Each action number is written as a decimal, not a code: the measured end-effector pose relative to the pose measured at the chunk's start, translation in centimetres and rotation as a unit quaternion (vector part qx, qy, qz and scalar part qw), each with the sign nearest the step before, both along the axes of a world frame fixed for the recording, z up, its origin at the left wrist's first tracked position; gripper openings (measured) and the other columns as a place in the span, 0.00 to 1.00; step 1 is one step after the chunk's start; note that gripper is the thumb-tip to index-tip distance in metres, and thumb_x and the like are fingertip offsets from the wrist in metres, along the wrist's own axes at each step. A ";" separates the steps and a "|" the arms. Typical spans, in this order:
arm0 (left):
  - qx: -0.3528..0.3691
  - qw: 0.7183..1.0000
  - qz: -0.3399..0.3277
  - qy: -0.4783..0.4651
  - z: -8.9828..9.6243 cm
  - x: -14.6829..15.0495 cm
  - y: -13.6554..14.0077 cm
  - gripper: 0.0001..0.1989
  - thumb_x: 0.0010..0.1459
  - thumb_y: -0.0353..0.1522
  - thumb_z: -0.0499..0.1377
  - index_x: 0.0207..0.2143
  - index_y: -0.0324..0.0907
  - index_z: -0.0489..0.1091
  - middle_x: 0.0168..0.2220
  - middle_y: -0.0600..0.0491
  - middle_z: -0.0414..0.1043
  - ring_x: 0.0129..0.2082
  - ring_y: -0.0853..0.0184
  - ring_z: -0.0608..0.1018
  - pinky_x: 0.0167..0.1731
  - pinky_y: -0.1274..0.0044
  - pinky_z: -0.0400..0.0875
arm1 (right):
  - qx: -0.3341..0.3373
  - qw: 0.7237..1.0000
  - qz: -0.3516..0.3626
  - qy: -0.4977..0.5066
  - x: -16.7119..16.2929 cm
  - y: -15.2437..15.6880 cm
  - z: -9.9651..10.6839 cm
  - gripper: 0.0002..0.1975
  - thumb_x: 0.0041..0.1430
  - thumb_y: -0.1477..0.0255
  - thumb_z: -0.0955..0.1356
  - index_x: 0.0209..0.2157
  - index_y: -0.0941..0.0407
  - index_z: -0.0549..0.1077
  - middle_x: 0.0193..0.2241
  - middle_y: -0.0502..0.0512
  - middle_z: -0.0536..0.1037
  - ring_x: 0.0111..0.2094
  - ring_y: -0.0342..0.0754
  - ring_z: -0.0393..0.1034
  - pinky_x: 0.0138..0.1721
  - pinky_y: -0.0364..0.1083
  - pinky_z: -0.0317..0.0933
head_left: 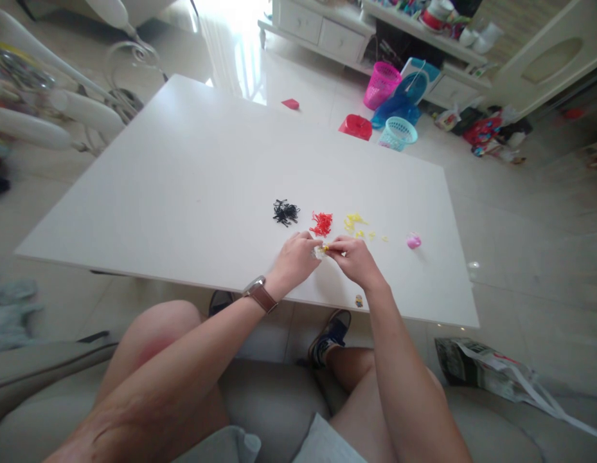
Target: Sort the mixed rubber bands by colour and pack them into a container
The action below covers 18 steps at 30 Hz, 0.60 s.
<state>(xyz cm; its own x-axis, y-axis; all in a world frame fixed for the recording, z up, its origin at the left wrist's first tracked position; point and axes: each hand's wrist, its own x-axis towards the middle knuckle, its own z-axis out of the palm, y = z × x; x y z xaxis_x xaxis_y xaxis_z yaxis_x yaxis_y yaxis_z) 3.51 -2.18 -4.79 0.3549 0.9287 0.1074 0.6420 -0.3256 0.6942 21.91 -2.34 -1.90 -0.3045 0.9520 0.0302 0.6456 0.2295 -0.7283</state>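
My left hand (297,257), wearing a wristwatch with a brown strap (263,298), is closed on a small clear-and-white thing (319,252) whose kind is too small to tell. Against it my right hand (352,257) pinches a small yellow piece (326,248). The two hands meet just above the near part of the white table (221,180). Beyond them lie a heap of thin black pieces (285,212), a heap of red pieces (321,224) and a looser scatter of yellow pieces (354,222). Their exact kind cannot be made out.
A small pink object (414,241) sits on the table to the right, and a cartoon sticker (358,301) is at the near edge. Baskets, one pink (382,85) and one light blue (398,133), stand on the floor behind. A bag (495,370) lies on the sofa at right.
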 end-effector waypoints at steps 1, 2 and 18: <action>0.001 1.000 0.002 -0.006 0.0 0.0 0.0 0.17 0.56 0.27 0.64 0.48 0.46 0.80 0.40 0.50 0.76 0.43 0.61 0.76 0.47 0.71 0.72 | -0.003 1.000 -0.013 0.012 0.0 0.0 0.0 0.07 0.59 0.75 0.70 0.31 0.55 0.83 0.29 0.55 0.80 0.29 0.46 0.71 0.34 0.46 0.62; 0.002 1.000 0.003 -0.013 0.1 0.0 0.0 0.16 0.56 0.28 0.64 0.47 0.46 0.80 0.40 0.50 0.76 0.43 0.61 0.76 0.47 0.71 0.72 | -0.011 0.999 -0.027 0.030 0.0 -0.1 0.0 0.06 0.58 0.74 0.71 0.32 0.54 0.84 0.30 0.55 0.81 0.29 0.46 0.72 0.34 0.46 0.63; -0.020 0.998 0.004 -0.052 1.2 0.0 0.2 0.14 0.55 0.28 0.66 0.44 0.46 0.80 0.41 0.51 0.76 0.41 0.63 0.77 0.47 0.72 0.72 | -0.067 0.983 -0.086 0.148 -0.5 -0.2 0.1 0.09 0.53 0.64 0.75 0.30 0.54 0.76 0.27 0.52 0.79 0.27 0.45 0.71 0.31 0.45 0.64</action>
<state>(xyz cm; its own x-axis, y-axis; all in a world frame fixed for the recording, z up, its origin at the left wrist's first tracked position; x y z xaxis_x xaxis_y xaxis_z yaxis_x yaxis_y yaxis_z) 3.49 -2.01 -3.54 0.3370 0.9355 0.1064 0.5679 -0.2921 0.7695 21.36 -2.52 -1.80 -0.1352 0.9901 -0.0371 0.4225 0.0237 -0.9061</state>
